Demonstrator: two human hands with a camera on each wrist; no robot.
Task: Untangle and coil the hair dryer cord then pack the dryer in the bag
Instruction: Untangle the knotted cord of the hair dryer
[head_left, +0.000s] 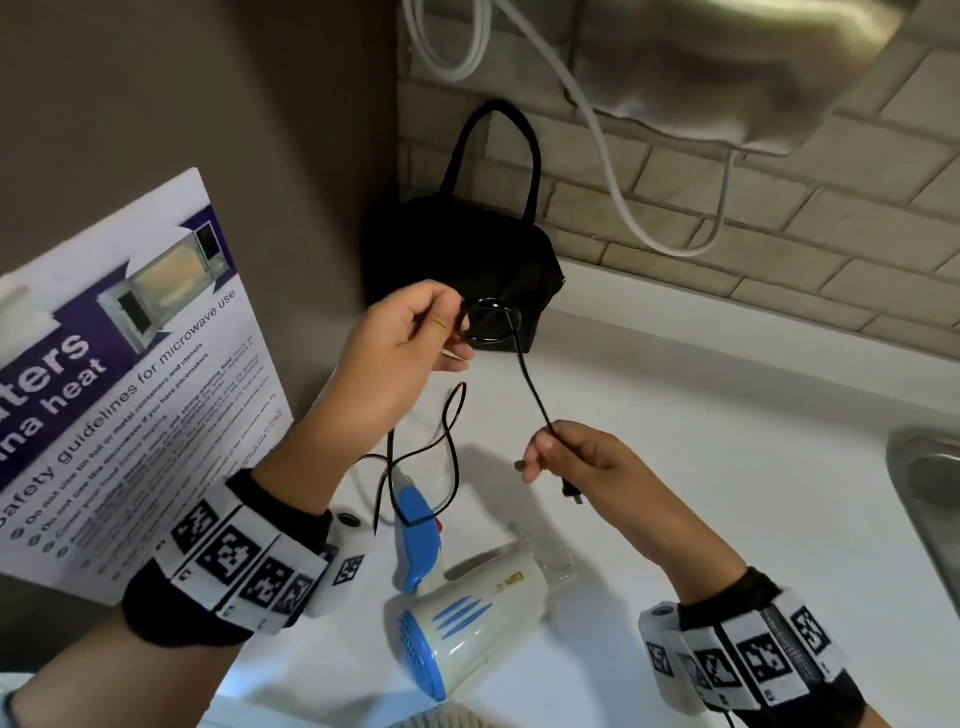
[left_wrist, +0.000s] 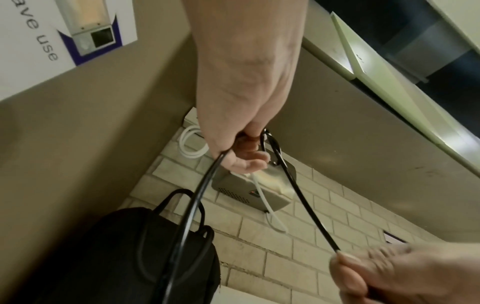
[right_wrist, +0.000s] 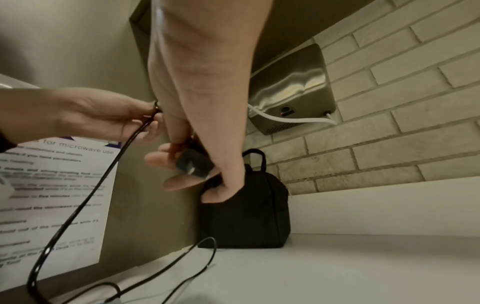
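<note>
A white and blue hair dryer lies on the white counter with its blue handle folded toward the left. Its black cord runs up from the handle. My left hand is raised above the counter and pinches a small loop of cord. My right hand pinches the cord near its end, and the black plug hangs under its fingers. A taut stretch of cord spans the two hands. The black bag stands upright in the corner behind my hands, handles up.
A microwave safety poster leans against the left wall. A steel wall unit with white hoses hangs on the brick wall above the bag. A metal sink rim shows at the right edge.
</note>
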